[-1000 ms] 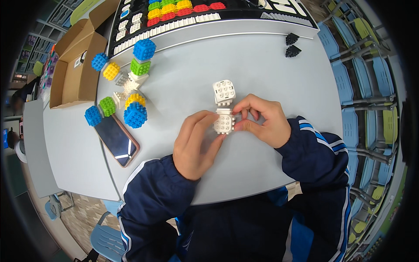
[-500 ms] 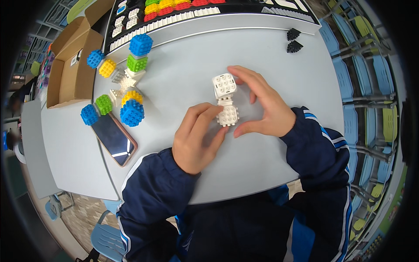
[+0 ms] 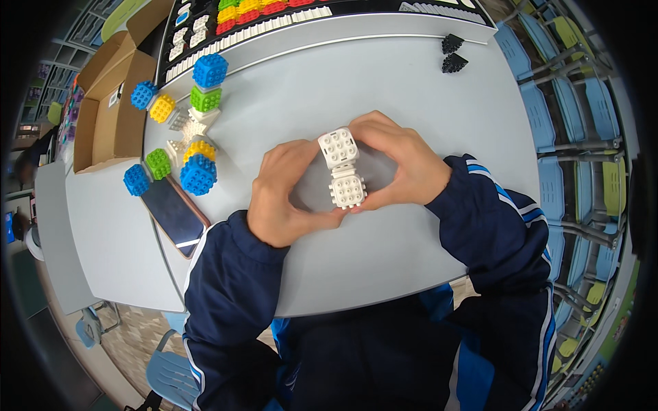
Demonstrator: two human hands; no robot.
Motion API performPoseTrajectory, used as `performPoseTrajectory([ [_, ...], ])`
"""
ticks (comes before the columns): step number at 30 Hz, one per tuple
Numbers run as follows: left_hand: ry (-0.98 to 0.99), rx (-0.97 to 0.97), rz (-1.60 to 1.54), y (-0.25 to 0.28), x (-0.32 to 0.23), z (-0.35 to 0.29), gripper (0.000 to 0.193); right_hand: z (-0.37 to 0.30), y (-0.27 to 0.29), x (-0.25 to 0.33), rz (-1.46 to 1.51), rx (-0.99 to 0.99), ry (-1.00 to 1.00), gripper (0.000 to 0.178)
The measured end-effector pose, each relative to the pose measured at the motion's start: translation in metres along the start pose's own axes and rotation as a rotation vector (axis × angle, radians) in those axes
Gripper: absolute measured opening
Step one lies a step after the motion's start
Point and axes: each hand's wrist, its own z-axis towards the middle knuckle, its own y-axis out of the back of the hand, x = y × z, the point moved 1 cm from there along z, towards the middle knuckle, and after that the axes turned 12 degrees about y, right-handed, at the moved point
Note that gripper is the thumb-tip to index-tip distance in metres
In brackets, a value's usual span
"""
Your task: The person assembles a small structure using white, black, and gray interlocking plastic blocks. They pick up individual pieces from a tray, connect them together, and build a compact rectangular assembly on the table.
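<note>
Now the right fingers (image 3: 385,131) again hold the joined white blocks (image 3: 344,172).

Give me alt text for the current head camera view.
Left hand and right hand hold two white blocks over a grey table. Left of them are a colourful block model, phone and box; black pieces lie upper right.

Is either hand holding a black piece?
No: left hand and right hand are around the white blocks; the black pieces lie on the table.
</note>
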Motion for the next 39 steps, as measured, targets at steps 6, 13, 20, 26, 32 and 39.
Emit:
performPoseTrajectory([
  [6,0.071,0.002,-0.069,-0.001,-0.005,-0.002,0.075,-0.003,0.000,0.003,0.030,-0.008,-0.020,0.080],
  [13,-0.043,0.032,0.016,0.009,-0.014,-0.003,0.085,0.002,0.004,0.011,-0.007,0.039,-0.061,0.082],
  [20,0.005,-0.421,0.211,0.073,-0.009,-0.102,0.047,-0.003,0.004,0.006,-0.112,0.024,-0.099,0.089],
  [26,0.596,-0.873,0.063,0.120,0.074,-0.139,0.038,0.002,0.003,0.006,-0.123,0.045,-0.010,0.093],
  [32,0.381,-0.716,0.444,0.118,0.075,-0.139,0.045,0.003,0.001,0.007,-0.151,0.075,-0.010,0.095],
  [39,0.067,-0.743,0.542,0.085,0.050,-0.155,0.035,0.002,0.002,0.011,-0.162,0.043,-0.025,0.094],
])
